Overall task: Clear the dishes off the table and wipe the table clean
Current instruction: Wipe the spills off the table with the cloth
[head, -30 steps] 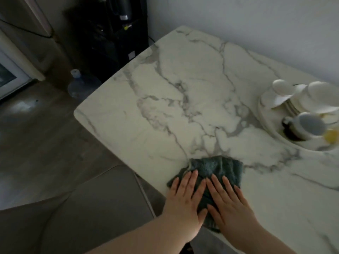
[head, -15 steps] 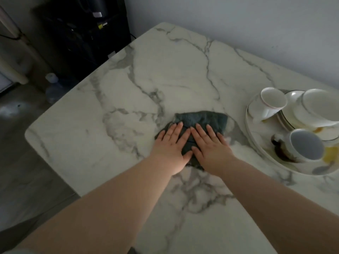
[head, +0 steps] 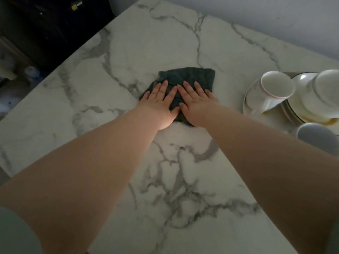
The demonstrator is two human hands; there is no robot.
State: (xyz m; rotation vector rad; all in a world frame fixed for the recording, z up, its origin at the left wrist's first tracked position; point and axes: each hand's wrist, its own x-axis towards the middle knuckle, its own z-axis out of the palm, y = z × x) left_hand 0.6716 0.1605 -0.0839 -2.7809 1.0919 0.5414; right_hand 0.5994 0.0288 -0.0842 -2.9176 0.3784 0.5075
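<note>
A dark green cloth [head: 190, 76] lies flat near the middle of the white marble table [head: 137, 48]. My left hand [head: 157, 101] and my right hand [head: 197, 103] press side by side on the cloth's near half, fingers straight and pointing away from me. At the right edge stands a round tray [head: 246, 99] with dirty dishes: a tipped white cup [head: 275, 88], a stack of white plates [head: 300, 99] with yellow residue, and a grey cup [head: 317, 136] nearer to me.
A grey wall [head: 256, 10] runs along the table's far side. A dark cabinet [head: 45, 24] stands beyond the far left corner, and a water bottle [head: 32, 71] sits on the floor beside it. The table's left edge drops to the floor.
Both hands have pushed the cloth away from the near table edge toward the middle and the far side. My arms have stretched out and the view has leaned forward over the table.
</note>
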